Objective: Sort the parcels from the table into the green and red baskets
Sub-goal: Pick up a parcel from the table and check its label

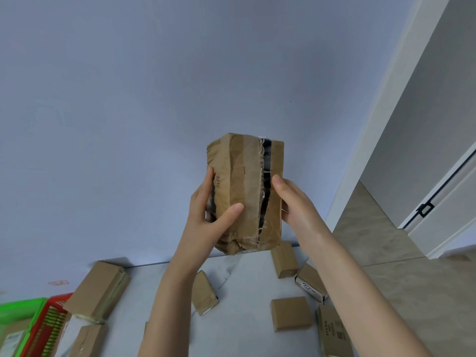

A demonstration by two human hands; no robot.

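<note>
Head cam: I saw both hands holding a crumpled brown parcel (239,186) upright at frame centre, raised above the table (247,271). L hand (206,222) gripped its left edge, thumb across the front, fingers curled round the side. R hand (296,204) clasped the right edge w/ thumb in front; other fingers hidden behind. Green basket (18,309) & red basket (49,328) sat side by side at lower left. Other boxes (291,314) lay on the table.

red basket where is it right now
In the head view the red basket sits at the bottom left, directly right of the green basket, with a large brown parcel at its right edge.
</note>
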